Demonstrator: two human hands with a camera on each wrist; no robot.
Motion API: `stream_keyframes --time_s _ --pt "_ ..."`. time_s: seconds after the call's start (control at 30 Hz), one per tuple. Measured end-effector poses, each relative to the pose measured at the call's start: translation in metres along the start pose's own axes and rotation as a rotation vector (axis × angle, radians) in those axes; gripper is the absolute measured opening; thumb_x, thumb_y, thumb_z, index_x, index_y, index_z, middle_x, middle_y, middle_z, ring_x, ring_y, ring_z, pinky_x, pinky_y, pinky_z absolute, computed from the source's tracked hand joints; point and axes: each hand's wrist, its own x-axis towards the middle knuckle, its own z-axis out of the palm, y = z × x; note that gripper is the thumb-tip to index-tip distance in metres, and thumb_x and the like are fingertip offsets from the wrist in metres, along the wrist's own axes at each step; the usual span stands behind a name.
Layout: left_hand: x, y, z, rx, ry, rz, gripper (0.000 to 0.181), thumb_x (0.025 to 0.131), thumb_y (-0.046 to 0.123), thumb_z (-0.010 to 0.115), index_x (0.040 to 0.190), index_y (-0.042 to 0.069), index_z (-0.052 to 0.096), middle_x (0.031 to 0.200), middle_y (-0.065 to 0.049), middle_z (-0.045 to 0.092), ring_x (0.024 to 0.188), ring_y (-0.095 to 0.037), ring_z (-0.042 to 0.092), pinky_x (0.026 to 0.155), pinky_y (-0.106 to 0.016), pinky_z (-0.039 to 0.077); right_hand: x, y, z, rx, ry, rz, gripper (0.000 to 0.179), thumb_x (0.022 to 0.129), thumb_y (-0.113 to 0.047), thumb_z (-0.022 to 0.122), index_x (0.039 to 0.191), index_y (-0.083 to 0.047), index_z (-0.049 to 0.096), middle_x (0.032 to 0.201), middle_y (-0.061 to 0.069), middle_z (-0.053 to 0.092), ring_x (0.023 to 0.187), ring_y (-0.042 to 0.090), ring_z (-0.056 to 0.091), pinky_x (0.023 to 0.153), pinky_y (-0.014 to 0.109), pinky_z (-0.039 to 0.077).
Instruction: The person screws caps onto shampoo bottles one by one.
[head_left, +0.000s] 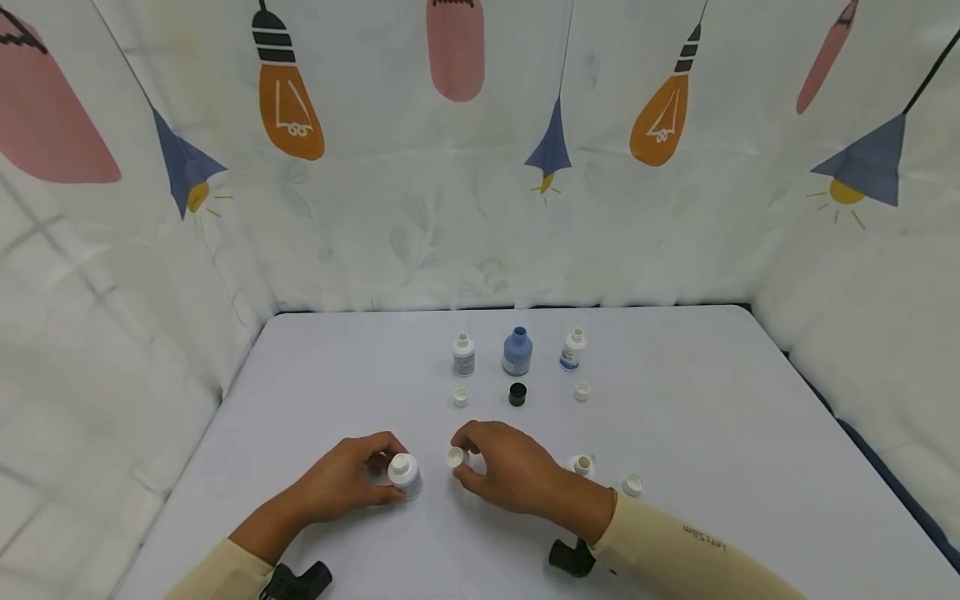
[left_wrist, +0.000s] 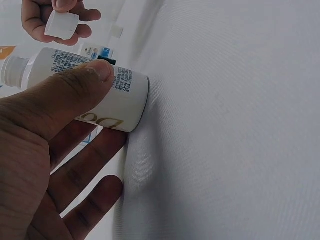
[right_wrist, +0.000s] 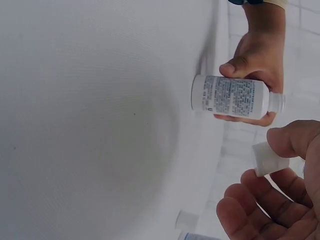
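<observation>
My left hand grips a white bottle between thumb and fingers, upright on the table. Printed text covers its side, and its threaded neck is bare in the left wrist view. To the right of that bottle, my right hand pinches a small white cap between thumb and fingers, apart from the bottle neck. The right wrist view shows this cap near the bottle's neck end, with the other fingers spread loosely. Beyond my right forearm stands another uncapped white bottle, its lower part hidden.
Along the back stand a white bottle, a blue bottle and a blue-labelled white bottle, all uncapped. In front of them lie a white cap, a black cap and another white cap. One loose cap lies beside my right sleeve.
</observation>
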Motion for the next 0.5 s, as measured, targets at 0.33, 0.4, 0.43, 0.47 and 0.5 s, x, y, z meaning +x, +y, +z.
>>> stream_keyframes --time_s 0.33,0.4,0.43,0.47,0.5 --pt "-0.0003 -0.0022 0.0008 -0.005 -0.001 0.009 0.043 0.078 0.033 0.091 0.111 0.025 0.065 0.110 0.014 0.068 0.097 -0.011 0.068 0.086 -0.036 0.056 0.0049 -0.0072 -0.0005 -0.026 0.004 -0.011 0.031 0.095 -0.037 0.076 0.121 -0.022 0.068 0.106 -0.014 0.066 0.098 0.003 0.062 0.078 0.023 0.053" --pt "-0.0001 -0.0018 0.0007 -0.004 -0.004 0.009 0.043 0.078 0.033 0.091 0.111 0.024 0.065 0.110 0.013 0.068 0.097 -0.012 0.068 0.086 -0.036 0.056 0.0062 -0.0086 0.0006 -0.030 0.008 -0.018 0.031 0.095 -0.038 0.075 0.121 -0.023 0.069 0.106 -0.014 0.066 0.098 0.003 0.061 0.077 0.023 0.053" --pt "0.0002 -0.0018 0.0006 -0.001 -0.005 0.008 0.044 0.078 0.033 0.091 0.111 0.024 0.065 0.111 0.013 0.068 0.097 -0.011 0.068 0.086 -0.036 0.056 0.0068 -0.0093 0.0011 -0.032 0.011 -0.021 0.031 0.095 -0.038 0.075 0.121 -0.023 0.069 0.106 -0.014 0.067 0.098 0.003 0.061 0.076 0.023 0.053" --pt "0.0004 -0.0018 0.0005 0.001 -0.006 0.008 0.044 0.078 0.034 0.091 0.111 0.024 0.065 0.111 0.013 0.068 0.097 -0.011 0.068 0.086 -0.036 0.056 0.0076 -0.0098 0.0018 -0.037 0.014 -0.026 0.031 0.095 -0.038 0.075 0.121 -0.023 0.069 0.107 -0.013 0.067 0.098 0.003 0.062 0.076 0.023 0.053" --pt "0.0006 -0.0019 0.0005 0.005 -0.006 0.009 0.044 0.078 0.034 0.091 0.111 0.024 0.064 0.111 0.013 0.068 0.097 -0.011 0.068 0.085 -0.036 0.056 0.0081 -0.0103 0.0023 -0.040 0.016 -0.031 0.031 0.095 -0.039 0.075 0.121 -0.023 0.069 0.107 -0.013 0.067 0.098 0.004 0.062 0.076 0.023 0.053"
